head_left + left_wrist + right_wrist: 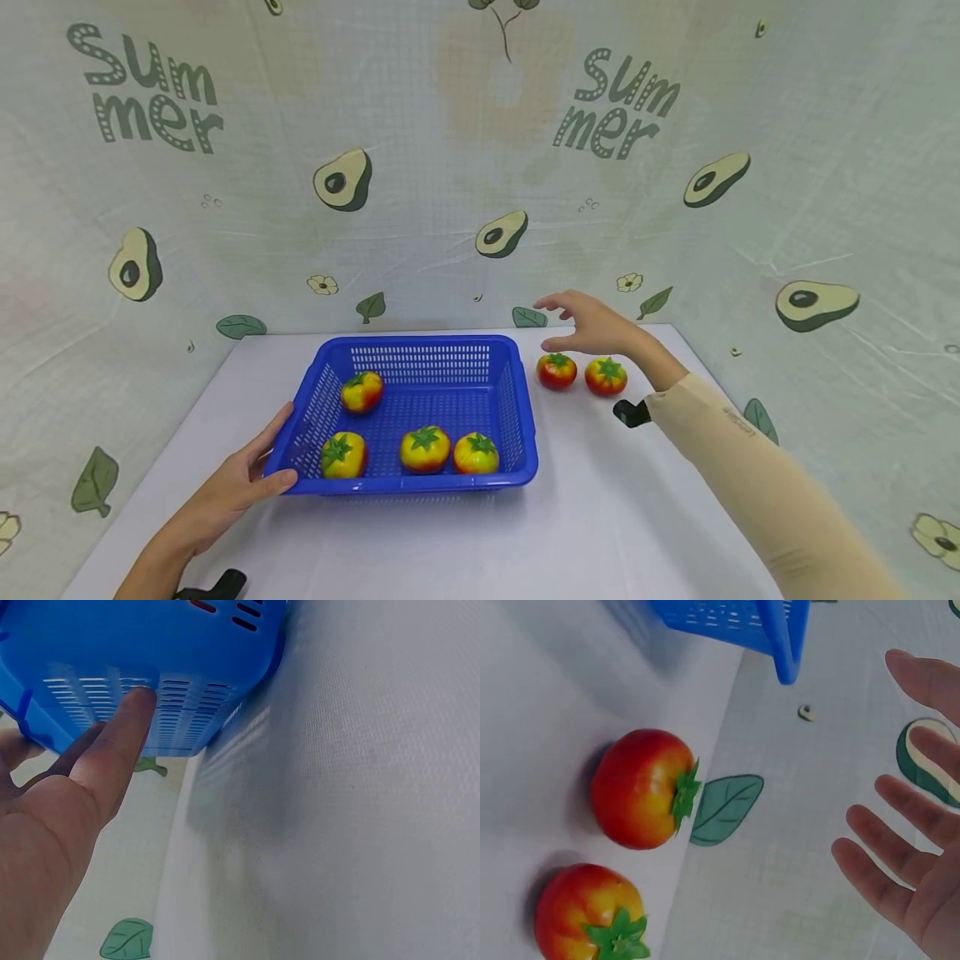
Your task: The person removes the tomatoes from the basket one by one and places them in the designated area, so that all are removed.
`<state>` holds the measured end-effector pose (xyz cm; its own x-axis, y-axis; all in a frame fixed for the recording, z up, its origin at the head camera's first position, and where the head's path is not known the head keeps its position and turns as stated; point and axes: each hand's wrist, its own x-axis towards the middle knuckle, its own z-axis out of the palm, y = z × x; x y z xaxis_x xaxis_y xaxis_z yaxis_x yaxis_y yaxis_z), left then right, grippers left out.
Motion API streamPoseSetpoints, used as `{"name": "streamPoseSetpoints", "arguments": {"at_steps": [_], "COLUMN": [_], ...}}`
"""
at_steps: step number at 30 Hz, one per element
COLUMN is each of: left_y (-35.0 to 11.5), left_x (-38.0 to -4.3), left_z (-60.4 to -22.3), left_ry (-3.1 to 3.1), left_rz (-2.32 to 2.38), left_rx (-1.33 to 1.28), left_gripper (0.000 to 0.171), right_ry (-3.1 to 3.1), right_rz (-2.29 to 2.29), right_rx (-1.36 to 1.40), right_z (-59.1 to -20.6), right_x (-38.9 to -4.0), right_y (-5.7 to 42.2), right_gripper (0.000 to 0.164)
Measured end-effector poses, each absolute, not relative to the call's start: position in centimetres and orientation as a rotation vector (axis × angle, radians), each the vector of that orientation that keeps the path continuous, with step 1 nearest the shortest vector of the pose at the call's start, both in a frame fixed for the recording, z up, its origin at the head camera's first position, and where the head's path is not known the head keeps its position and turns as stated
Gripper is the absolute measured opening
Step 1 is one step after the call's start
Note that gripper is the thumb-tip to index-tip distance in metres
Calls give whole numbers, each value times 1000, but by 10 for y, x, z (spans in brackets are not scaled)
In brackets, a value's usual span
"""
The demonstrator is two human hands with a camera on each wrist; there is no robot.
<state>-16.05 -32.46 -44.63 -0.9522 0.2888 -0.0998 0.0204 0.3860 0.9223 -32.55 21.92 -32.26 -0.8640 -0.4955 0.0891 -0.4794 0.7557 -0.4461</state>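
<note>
A blue plastic basket (420, 483) with slotted walls stands on the white table, and several red-and-yellow tomatoes (425, 450) with green tops lie inside it. My left hand (243, 479) touches the basket's left front corner, its fingers along the left side and its thumb by the front. Up close in the left wrist view, a straight digit lies against the slotted wall (82, 697). Two redder tomatoes, one nearer the basket (646, 789) and one farther right (606, 377), sit right of the basket. Above them hovers my right hand (588, 323), fingers spread and holding nothing.
The white tabletop (600, 517) extends in front of the basket and to its right. Behind and at both sides hangs a pale cloth (420, 275) printed with avocados, leaves and lettering. A black strap piece (632, 413) sits at my right wrist.
</note>
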Motion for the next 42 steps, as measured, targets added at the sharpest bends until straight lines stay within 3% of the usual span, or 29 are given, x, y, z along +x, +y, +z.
{"name": "streamPoseSetpoints", "arguments": {"at_steps": [16, 42], "left_y": [-325, -325], "left_x": [-163, -161], "left_z": [-446, -446], "left_ry": [2424, 2442], "left_rz": [1566, 1557], "left_rx": [259, 259], "left_gripper": [91, 92], "right_ry": [2822, 2635], "right_rz": [-801, -944], "right_rx": [-1032, -1112], "right_z": [-312, -346], "right_x": [-337, -356], "right_y": [156, 65], "right_gripper": [69, 69]}}
